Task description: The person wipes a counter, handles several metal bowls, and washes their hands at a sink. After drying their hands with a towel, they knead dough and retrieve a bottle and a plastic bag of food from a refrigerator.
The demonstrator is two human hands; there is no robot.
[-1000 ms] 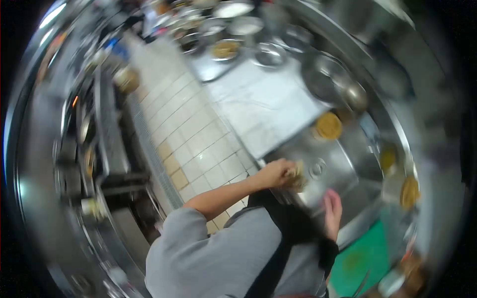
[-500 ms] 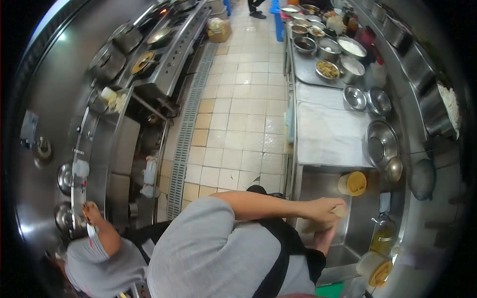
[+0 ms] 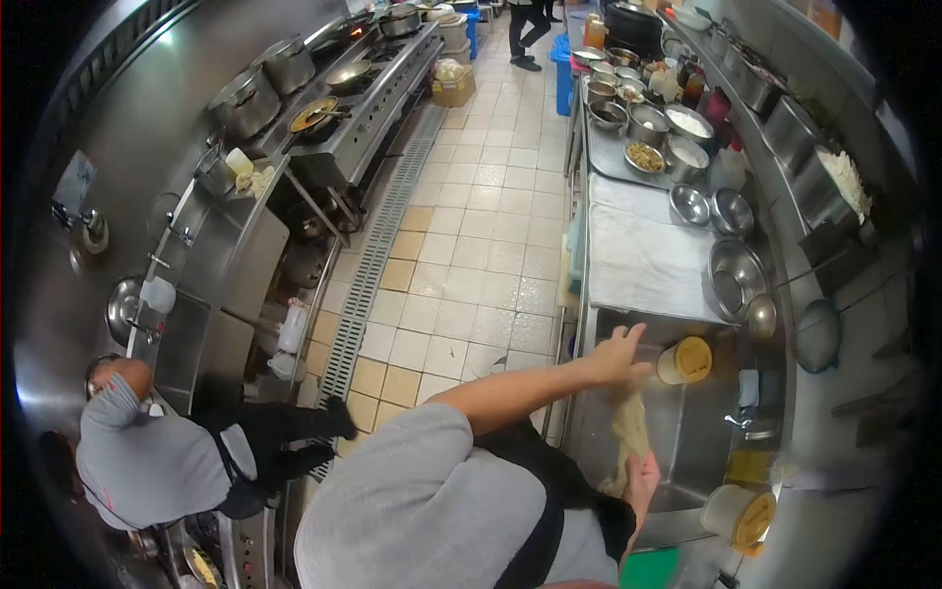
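Observation:
My left hand (image 3: 618,359) is stretched out over the near edge of a steel sink (image 3: 692,432) and pinches the top end of a limp beige cloth (image 3: 630,432). The cloth hangs down in a long strip to my right hand (image 3: 643,483), which grips its lower end close to my body. Just right of my left hand stands a round tub with a yellow lid (image 3: 684,360) on the sink's rim. A second yellow-lidded tub (image 3: 739,516) sits at the sink's near right corner.
A white cloth-covered counter (image 3: 643,257) with steel bowls (image 3: 736,275) runs beyond the sink. A tiled aisle (image 3: 471,245) with a floor drain separates it from the stove line (image 3: 324,108). A co-worker in grey (image 3: 147,466) bends at the lower left. Another person's legs stand far up the aisle.
The bunched cloth held by both hands together has been pulled out long, my left hand moving up and away, my right hand down. The view has steadied; the co-worker has bent lower.

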